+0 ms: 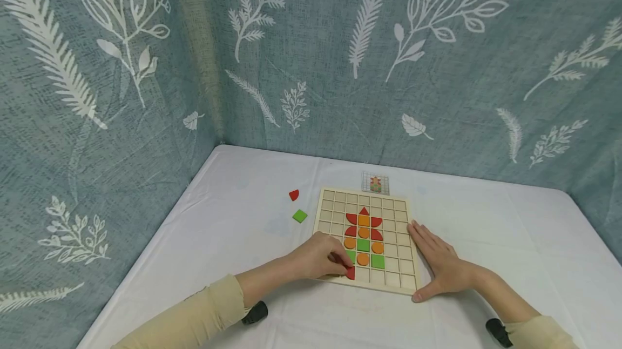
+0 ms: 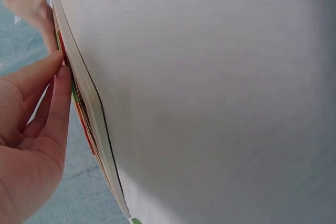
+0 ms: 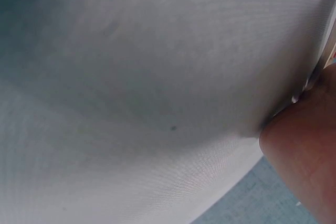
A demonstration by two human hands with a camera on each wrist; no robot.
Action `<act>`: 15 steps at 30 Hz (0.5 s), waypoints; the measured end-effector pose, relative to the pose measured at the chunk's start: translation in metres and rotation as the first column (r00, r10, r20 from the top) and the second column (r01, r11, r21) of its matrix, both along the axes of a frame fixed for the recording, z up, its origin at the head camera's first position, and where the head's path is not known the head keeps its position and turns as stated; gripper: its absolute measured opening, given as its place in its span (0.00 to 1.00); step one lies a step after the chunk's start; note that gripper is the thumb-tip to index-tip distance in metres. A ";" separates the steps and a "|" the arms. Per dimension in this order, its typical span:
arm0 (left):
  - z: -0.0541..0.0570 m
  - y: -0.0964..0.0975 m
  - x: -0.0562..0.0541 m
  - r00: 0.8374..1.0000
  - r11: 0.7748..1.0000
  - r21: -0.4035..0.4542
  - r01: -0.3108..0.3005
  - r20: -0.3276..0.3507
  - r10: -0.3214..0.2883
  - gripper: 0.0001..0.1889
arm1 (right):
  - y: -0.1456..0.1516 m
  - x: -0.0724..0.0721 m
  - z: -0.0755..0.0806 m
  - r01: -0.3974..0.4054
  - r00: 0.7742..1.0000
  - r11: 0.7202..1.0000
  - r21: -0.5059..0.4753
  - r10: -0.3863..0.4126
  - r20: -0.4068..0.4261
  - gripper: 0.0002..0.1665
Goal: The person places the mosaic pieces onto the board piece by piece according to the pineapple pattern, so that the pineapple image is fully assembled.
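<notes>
My left hand point(image 1: 320, 257) is over the lower left of a wooden grid board point(image 1: 400, 268). Its thumb and fingertips pinch a red quarter-circle tile point(image 1: 351, 274) at a bottom-row square. Part of that tile and a green square tile beside it are hidden by the fingers. In the left wrist view, the left hand point(image 2: 34, 124) reaches the board's surface, seen edge-on. Along the board's right edge lies my right hand point(image 1: 439, 268), fingers extended and thumb at the near corner. Orange circles, including one orange circle point(image 1: 363, 259), green squares point(image 1: 378, 261) and red tiles point(image 1: 364, 211) form a figure on the grid.
A loose green square tile point(image 1: 299, 216) and a red quarter-circle tile point(image 1: 293, 195) lie left of the board on the white-covered table point(image 1: 272, 187). Behind the board lies a pattern card point(image 1: 375, 182). A patterned curtain point(image 1: 320, 68) borders the table's back and left.
</notes>
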State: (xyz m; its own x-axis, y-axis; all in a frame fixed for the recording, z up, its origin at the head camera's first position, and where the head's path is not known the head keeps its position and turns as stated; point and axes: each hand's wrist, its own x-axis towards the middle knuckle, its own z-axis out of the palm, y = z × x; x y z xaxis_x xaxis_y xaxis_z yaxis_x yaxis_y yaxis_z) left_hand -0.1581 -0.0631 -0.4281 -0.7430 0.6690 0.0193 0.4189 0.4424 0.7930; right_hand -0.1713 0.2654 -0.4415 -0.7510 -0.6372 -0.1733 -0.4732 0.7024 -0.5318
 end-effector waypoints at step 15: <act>0.000 -0.039 -0.028 0.898 0.894 0.091 -0.438 0.101 0.429 0.09 | 0.000 0.000 0.000 -0.001 1.000 1.000 -0.006 0.000 -0.002 0.84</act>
State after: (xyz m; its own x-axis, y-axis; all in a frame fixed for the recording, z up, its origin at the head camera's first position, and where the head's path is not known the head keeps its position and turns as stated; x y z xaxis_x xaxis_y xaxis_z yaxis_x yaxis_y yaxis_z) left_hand -0.1856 -0.1021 -0.4282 -0.9609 0.2770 0.0051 0.1416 0.4754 0.8683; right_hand -0.1709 0.2654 -0.4415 -0.7510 -0.6385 -0.1682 -0.4747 0.6992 -0.5347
